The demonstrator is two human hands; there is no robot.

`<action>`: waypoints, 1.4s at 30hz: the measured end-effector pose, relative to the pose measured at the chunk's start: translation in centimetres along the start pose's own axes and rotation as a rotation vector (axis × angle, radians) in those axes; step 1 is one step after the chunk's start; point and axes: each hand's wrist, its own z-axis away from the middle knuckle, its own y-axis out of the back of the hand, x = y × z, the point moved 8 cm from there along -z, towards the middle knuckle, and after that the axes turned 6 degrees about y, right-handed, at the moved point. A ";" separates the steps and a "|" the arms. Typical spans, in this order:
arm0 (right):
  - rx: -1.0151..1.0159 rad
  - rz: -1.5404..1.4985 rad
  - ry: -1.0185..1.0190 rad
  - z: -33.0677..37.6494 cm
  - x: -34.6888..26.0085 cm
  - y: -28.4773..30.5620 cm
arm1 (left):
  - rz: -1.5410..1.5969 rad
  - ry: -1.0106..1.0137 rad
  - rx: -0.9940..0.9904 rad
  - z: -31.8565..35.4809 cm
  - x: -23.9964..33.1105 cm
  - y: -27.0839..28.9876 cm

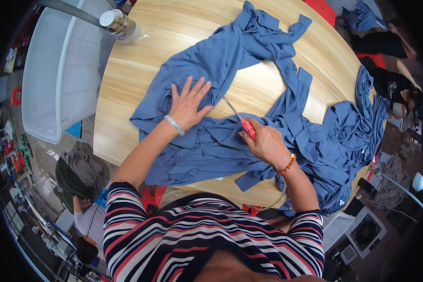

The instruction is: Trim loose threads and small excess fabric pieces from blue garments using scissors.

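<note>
A blue shirt [197,58] lies spread and creased on the light wooden table [117,98]. My left hand [189,105] rests flat on its cloth, fingers apart. In my right hand [269,145] is a red-handled tool [248,129] with a thin metal shaft. The shaft slants up and left, its tip beside the shirt near my left fingers. I cannot tell whether the tip touches the cloth. More blue garments [336,155] with loose sleeves and cuffs are heaped to the right of my right hand.
A clear plastic jar [122,29] with a white lid stands at the table's upper left. Beyond that edge is a large translucent tub [42,89]. One person [89,216] works at lower left; others [404,84] are at the right. A grey fabric pile [392,181] lies at far right.
</note>
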 end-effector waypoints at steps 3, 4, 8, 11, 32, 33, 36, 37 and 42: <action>-0.024 0.015 0.024 -1.3 -0.4 0.3 | -0.191 0.026 -0.036 -0.6 0.6 -3.0; -0.031 0.019 0.032 -1.7 -0.5 0.4 | -0.177 0.011 0.030 -0.4 0.6 -3.4; -0.083 0.031 0.036 -2.9 -1.1 0.2 | -0.181 0.012 0.057 -0.2 0.3 -3.9; -0.139 0.004 0.119 -5.0 -4.7 -0.5 | -0.180 -0.012 0.066 -0.2 0.3 -4.2; -0.048 -0.073 -0.076 0.1 1.7 0.2 | 0.253 0.131 0.305 -1.2 -2.0 -3.0; -0.067 -0.034 -0.052 0.1 1.5 0.1 | 0.377 0.108 0.354 -1.7 -2.4 -3.1; -0.105 0.006 -0.034 0.2 0.5 0.3 | 0.981 0.333 0.084 -3.0 -6.5 -7.2; -0.105 0.004 -0.031 0.4 0.4 0.4 | 1.340 0.513 -0.171 -2.6 -7.8 -10.2; -0.234 -0.052 0.101 1.3 -1.3 -1.7 | 1.476 0.447 -0.191 -2.9 -4.2 -7.0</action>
